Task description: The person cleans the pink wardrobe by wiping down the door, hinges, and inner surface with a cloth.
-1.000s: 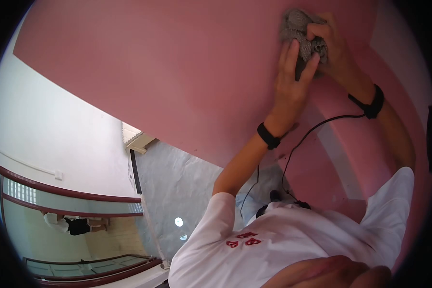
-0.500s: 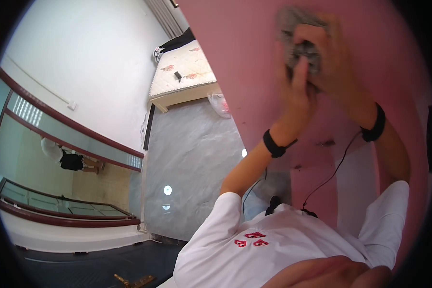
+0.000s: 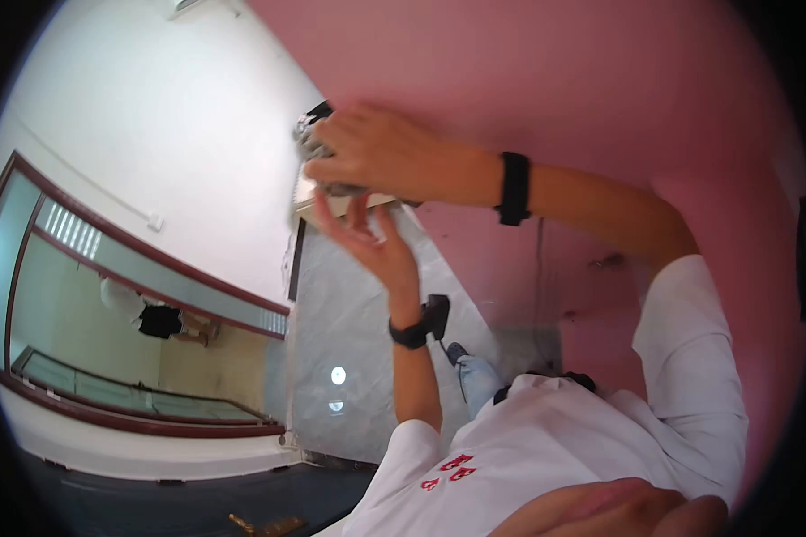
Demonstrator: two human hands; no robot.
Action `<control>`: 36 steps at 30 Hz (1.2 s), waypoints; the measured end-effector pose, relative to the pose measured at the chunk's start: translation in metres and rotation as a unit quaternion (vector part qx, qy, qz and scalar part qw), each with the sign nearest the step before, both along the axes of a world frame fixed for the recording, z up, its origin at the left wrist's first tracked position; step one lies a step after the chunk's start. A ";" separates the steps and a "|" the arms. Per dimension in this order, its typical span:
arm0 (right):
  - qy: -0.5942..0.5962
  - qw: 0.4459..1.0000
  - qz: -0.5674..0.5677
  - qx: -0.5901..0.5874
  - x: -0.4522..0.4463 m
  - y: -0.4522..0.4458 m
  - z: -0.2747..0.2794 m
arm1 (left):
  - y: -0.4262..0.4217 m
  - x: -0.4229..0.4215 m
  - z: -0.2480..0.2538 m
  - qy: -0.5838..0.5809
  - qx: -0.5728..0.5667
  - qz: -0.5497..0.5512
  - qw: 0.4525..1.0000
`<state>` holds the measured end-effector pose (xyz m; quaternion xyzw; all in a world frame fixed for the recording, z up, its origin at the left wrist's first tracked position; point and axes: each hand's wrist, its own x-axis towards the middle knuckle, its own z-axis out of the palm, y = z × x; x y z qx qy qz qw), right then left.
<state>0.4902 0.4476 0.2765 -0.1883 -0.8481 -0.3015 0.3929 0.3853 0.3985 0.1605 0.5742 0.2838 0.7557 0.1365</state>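
A crumpled grey cloth (image 3: pixel 321 154) is held by my right hand (image 3: pixel 367 152), which reaches across from the right with its fingers closed over it. Hand and cloth are at the left edge of a large pink panel (image 3: pixel 546 107). Just below them is my left hand (image 3: pixel 367 237), palm up, its fingers spread and bent toward the cloth. Whether those fingertips touch the cloth I cannot tell. Each wrist wears a black band, and a small black box sits on the left one (image 3: pixel 435 315).
Behind my hands a bed (image 3: pixel 381 199) is mostly hidden. On the left, a red-brown framed glass pane (image 3: pixel 143 233) shows a person in a white top and dark shorts. Grey floor (image 3: pixel 376 358) lies below, and a dark door (image 3: pixel 161 501) with a brass handle is at bottom left.
Both hands have moved left and down with the grey cloth, from the middle of the pink panel to its left edge. My left hand has come off the cloth and spread its fingers.
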 end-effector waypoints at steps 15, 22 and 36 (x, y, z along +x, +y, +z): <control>-0.024 0.984 -0.129 -0.121 0.133 -0.037 0.019 | 0.024 0.101 0.047 0.060 0.001 0.007 0.998; -0.004 0.964 -0.043 -0.264 0.185 -0.055 0.059 | 0.042 0.131 0.088 0.077 0.128 0.141 0.979; 0.313 0.811 -0.210 -0.448 0.287 -0.173 0.150 | 0.040 0.280 0.179 0.179 0.442 0.090 0.874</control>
